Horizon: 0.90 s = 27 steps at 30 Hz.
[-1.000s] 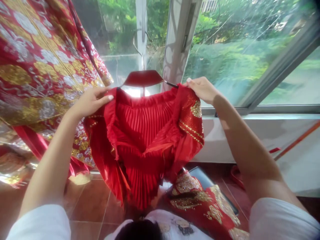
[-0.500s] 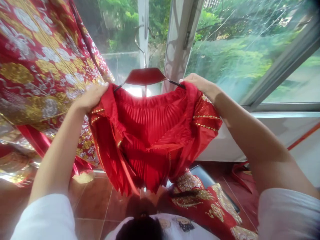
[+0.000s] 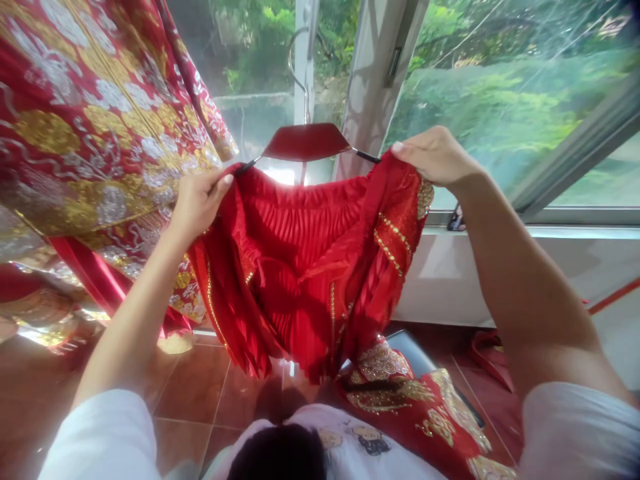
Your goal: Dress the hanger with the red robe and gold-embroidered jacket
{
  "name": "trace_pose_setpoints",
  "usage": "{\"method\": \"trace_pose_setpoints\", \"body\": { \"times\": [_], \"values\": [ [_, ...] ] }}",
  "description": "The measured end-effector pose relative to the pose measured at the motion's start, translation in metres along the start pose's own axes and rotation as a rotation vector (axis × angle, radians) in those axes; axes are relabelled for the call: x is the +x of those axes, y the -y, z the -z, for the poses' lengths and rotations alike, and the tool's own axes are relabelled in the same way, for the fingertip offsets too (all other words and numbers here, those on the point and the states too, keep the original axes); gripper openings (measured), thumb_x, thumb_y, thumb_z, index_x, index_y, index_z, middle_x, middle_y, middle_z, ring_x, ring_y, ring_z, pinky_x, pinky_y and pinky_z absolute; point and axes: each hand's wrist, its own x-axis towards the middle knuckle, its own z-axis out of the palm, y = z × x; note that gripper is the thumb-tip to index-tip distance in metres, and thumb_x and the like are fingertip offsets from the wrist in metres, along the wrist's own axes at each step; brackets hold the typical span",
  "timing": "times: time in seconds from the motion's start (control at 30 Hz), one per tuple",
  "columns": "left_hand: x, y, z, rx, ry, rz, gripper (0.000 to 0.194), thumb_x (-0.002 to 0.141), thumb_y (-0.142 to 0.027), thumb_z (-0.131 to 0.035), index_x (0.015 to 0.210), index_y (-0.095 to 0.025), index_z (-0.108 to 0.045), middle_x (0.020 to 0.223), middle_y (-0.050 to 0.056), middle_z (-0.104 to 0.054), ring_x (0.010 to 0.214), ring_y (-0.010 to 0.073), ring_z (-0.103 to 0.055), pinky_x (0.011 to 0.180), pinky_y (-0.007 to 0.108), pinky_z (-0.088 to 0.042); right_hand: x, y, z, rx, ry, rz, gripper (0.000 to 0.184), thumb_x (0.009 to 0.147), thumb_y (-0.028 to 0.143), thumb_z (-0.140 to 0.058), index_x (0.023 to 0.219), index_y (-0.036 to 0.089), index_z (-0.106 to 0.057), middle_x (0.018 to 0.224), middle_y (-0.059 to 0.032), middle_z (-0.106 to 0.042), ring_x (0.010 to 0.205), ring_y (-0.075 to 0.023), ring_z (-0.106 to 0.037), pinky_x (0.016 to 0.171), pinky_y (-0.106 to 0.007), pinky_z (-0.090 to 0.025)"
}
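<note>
A red pleated skirt point(image 3: 305, 230) with a gathered waistband and gold-beaded trim hangs from a hanger point(image 3: 306, 142) with a dark red middle piece and a metal hook. At the waistband's left end, my left hand point(image 3: 197, 200) is closed, pinching the fabric between thumb and fingers beside the hanger's black tip. My right hand point(image 3: 440, 157) pinches the opposite end, slightly higher, near the other black tip. Between them the waistband is spread wide and the pleated inside shows. What the hook hangs on cannot be made out.
A red garment point(image 3: 100, 127) with gold and silver embroidery hangs close on the left. Below right lies red cloth point(image 3: 400, 393) with gold embroidery, beside a dark flat object point(image 3: 413, 350). Window panes point(image 3: 500, 100) stand behind, above a tiled floor point(image 3: 193, 387).
My right hand has risen and moved outward, its thumb now showing on the waistband. My left thumb shows too. The skirt's right side hangs straighter, and the view has shifted slightly.
</note>
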Motion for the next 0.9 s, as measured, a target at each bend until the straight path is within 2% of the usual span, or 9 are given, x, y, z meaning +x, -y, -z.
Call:
{"method": "trace_pose_setpoints", "body": {
  "times": [0.1,0.23,0.33,0.4,0.47,0.53,0.67,0.77,0.9],
  "values": [
    [0.002,-0.007,0.004,0.024,-0.006,0.019,0.04,0.091,-0.051,-0.039,0.09,-0.023,-0.067,0.063,0.001,-0.058,0.072,0.0208,-0.06,0.066,0.029,-0.042,0.025,0.0,-0.004,-0.019,0.236,-0.14,0.057,0.097,0.032,-0.05,0.042,0.018,-0.037,0.039,0.0068,-0.03,0.042,-0.003,-0.022,0.045,-0.024,-0.017],
    [-0.033,-0.014,0.014,0.095,-0.143,0.044,0.038,0.086,-0.05,-0.046,0.111,-0.027,-0.063,0.096,0.009,-0.07,0.11,0.0305,-0.059,0.087,0.042,-0.047,0.025,-0.009,-0.002,-0.088,0.168,-0.162,0.052,0.099,0.036,-0.044,0.051,0.015,-0.05,0.046,0.0023,-0.046,0.047,-0.0059,-0.038,0.051,-0.024,-0.032],
    [-0.106,-0.021,-0.007,0.083,-0.396,-0.006,0.03,0.079,-0.044,-0.051,0.098,-0.027,-0.066,0.093,0.013,-0.07,0.1,0.0358,-0.063,0.089,0.056,-0.045,-0.019,-0.017,-0.005,-0.195,-0.218,0.027,0.028,0.092,0.028,-0.053,0.07,0.014,-0.064,0.069,-0.0043,-0.065,0.071,-0.0145,-0.059,0.073,-0.03,-0.046],
    [-0.164,-0.036,-0.046,-0.063,-0.259,-0.06,0.015,0.075,-0.038,-0.052,0.078,-0.03,-0.064,0.066,0.008,-0.065,0.066,0.0306,-0.064,0.069,0.053,-0.05,-0.07,-0.021,-0.023,-0.269,-0.587,0.186,0.015,0.081,0.025,-0.063,0.093,0.019,-0.068,0.096,-0.0091,-0.072,0.094,-0.0229,-0.066,0.088,-0.039,-0.049],
    [-0.21,-0.058,-0.099,-0.113,-0.15,-0.013,0.01,0.079,-0.033,-0.052,0.075,-0.03,-0.061,0.063,0.006,-0.064,0.056,0.0256,-0.062,0.056,0.045,-0.052,-0.129,-0.024,-0.058,-0.319,-0.813,0.154,0.019,0.083,0.027,-0.056,0.099,0.028,-0.067,0.104,-0.0081,-0.071,0.098,-0.0265,-0.067,0.091,-0.049,-0.05],
    [-0.234,-0.077,-0.153,-0.244,0.076,0.253,0.013,0.086,-0.035,-0.049,0.091,-0.028,-0.059,0.086,0.012,-0.068,0.079,0.0282,-0.068,0.072,0.046,-0.056,-0.186,-0.025,-0.107,-0.228,-0.739,0.044,0.015,0.088,0.033,-0.051,0.091,0.034,-0.065,0.1,-0.0067,-0.072,0.101,-0.0288,-0.068,0.088,-0.053,-0.053],
    [-0.226,-0.086,-0.222,-0.273,0.009,0.605,0.036,0.086,-0.045,-0.054,0.112,-0.021,-0.049,0.117,0.023,-0.056,0.115,0.0372,-0.056,0.098,0.055,-0.045,-0.252,-0.029,-0.204,0.021,-0.465,-0.084,0.023,0.089,0.035,-0.043,0.092,0.038,-0.065,0.092,-0.0057,-0.073,0.092,-0.0316,-0.069,0.085,-0.057,-0.054],
    [-0.214,-0.072,-0.234,-0.367,0.087,0.619,0.012,0.089,-0.027,-0.045,0.1,-0.023,-0.048,0.105,0.017,-0.06,0.102,0.0322,-0.061,0.092,0.051,-0.047,-0.258,-0.037,-0.245,0.167,-0.27,-0.194,0.022,0.087,0.038,-0.047,0.098,0.035,-0.065,0.103,-0.006,-0.073,0.097,-0.0302,-0.069,0.09,-0.053,-0.054],
    [-0.239,-0.069,-0.233,-0.47,0.145,0.61,0.01,0.09,-0.02,-0.038,0.082,-0.025,-0.041,0.083,0.008,-0.061,0.076,0.023,-0.062,0.073,0.04,-0.052,-0.249,-0.046,-0.261,0.245,-0.035,-0.364,0.022,0.084,0.043,-0.056,0.096,0.025,-0.064,0.096,-0.008,-0.072,0.086,-0.0255,-0.068,0.08,-0.04,-0.054]
  ]
}}
